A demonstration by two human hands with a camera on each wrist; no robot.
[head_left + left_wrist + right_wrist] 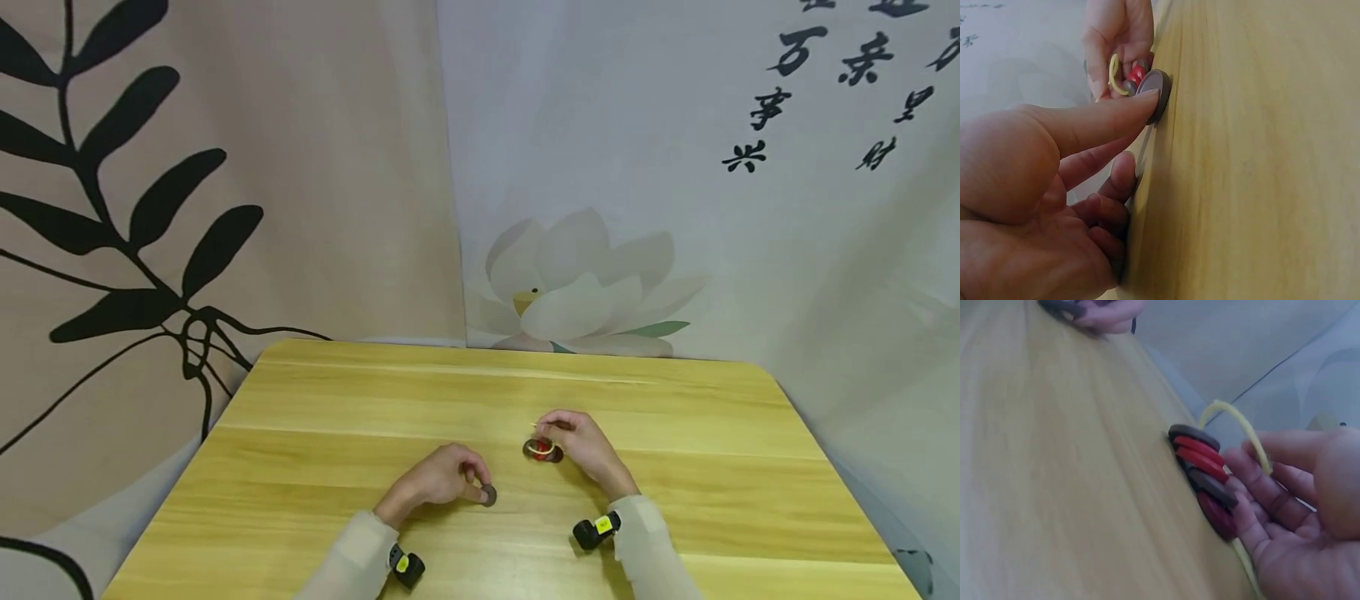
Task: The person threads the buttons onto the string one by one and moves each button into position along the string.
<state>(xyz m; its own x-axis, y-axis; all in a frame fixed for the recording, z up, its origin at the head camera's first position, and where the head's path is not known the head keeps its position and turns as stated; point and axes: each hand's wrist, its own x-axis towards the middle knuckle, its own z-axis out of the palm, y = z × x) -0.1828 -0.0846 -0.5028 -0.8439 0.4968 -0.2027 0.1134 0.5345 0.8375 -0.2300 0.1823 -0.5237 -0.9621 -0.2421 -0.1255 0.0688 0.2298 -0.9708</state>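
My left hand [448, 475] pinches a round dark brown button [489, 495] just above or at the table surface. In the left wrist view the thumb lies on the rimmed face of this button [1155, 94], and the other fingers curl beneath. To the right and farther back, my right hand [585, 446] pinches a thin yellow cord [1235, 419], which arches over several red and dark buttons [1200, 456]. These lie overlapping in a row on the table, and the cord also comes out at their near end. Whether it passes through every button is hidden.
Both hands work over a light wooden table [337, 400]. Behind it hang printed cloths, one with dark leaves [161, 196] and one with a pale flower [585, 292]. Each wrist wears a small black camera; the right camera [596, 531] sits close above the tabletop.
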